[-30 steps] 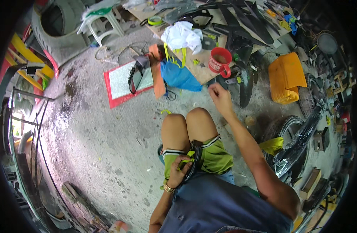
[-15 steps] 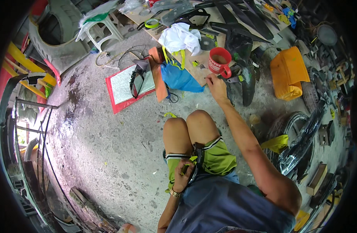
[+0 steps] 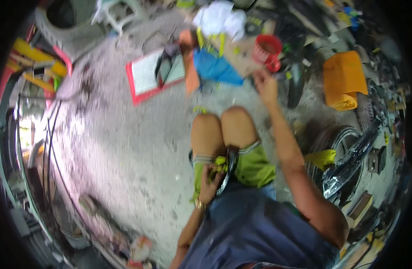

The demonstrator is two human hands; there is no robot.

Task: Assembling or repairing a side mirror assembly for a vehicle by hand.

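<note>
Lap held the left hand (image 3: 209, 183), fingers curled around a dark ring (image 3: 230, 167) resting on green shorts (image 3: 253, 168). Right hand (image 3: 265, 86) reached out over the concrete floor (image 3: 125, 148), just short of a red cup (image 3: 267, 50); finger state could not be told through blur. Blue cloth (image 3: 215, 68) lay left of it, red-edged board (image 3: 145, 76) farther left, orange bag (image 3: 342, 78) to the right.

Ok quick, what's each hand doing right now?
Left hand: closed on a dark curved rubber ring in the lap.
Right hand: reaching beside the red plastic cup; too blurred to tell its grip.
</note>
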